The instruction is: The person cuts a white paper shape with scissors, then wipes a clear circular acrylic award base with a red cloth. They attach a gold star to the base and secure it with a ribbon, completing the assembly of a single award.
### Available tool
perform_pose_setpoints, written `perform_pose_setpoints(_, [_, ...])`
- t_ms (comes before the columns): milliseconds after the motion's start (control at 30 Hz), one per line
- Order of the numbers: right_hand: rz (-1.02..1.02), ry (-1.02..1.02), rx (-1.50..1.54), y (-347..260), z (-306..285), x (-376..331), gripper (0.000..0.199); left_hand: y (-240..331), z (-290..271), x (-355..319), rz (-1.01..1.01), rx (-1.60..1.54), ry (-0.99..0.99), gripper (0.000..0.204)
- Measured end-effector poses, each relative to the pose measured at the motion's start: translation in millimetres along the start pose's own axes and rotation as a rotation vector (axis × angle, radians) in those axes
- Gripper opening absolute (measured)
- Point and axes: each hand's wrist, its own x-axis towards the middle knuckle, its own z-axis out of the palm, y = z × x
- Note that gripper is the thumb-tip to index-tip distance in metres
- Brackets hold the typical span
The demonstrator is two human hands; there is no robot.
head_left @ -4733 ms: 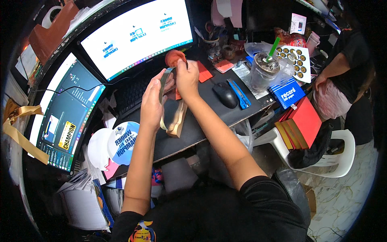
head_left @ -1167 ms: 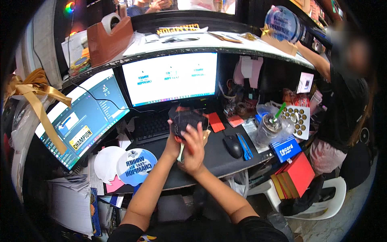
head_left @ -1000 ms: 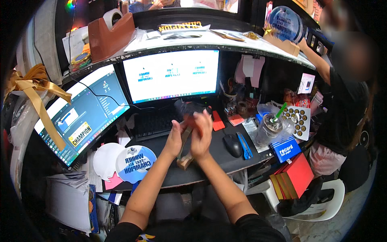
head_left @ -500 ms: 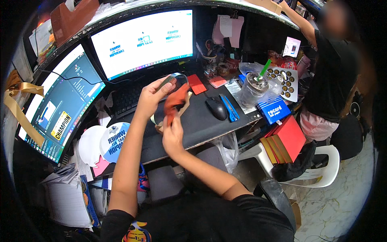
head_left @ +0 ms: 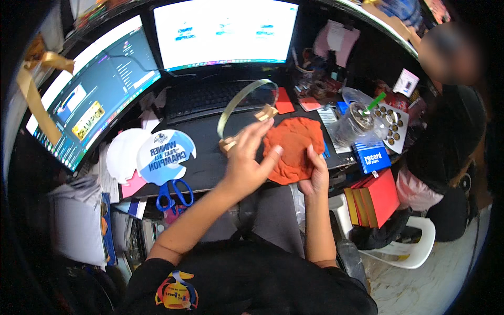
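Note orange cloth [head_left: 292, 149] held between hands, nearly round, with no clear long axis, broad face turned upward. Find it at 2 o'clock from left hand [head_left: 249, 163] and at 11 o'clock from right hand [head_left: 316, 176]. Observe right hand clamped on its rim at 4 o'clock; left hand spread, thumb apart from fingers and over the 9 o'clock margin, cannot tell if touching. Record crumpled, ruffled border around flatter, browner middle. Note pale hoop [head_left: 234, 100] at 12 o'clock from left hand, with gold base [head_left: 266, 112] aligned 8-to-2 o'clock, partly hidden by that hand.
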Motion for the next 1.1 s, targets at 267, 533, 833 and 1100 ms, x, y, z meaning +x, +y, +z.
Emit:
perform_pose_setpoints(267, [-0.015, -0.124, -0.526, 16, -13, -16, 0.056, -28, 32, -56, -0.808, -1.261, -0.246, 0.05])
perform_pose_setpoints(533, [-0.112, -0.188, -1.044, 32, -21, 12, 0.06, -49, 9, -64, -0.557, -0.262, -0.09, 0.053])
perform_pose_setpoints(833, [-0.33, 0.026, -1.637, 36, -50, 39, 0.065, -26, -35, -52, -0.757, -0.422, -0.299, 0.064])
perform_pose_setpoints(1100, [-0.363, -0.046, -1.714, 34, -18, 25, 0.043, 10, -72, -32, -0.772, -0.46, -0.104, 0.053])
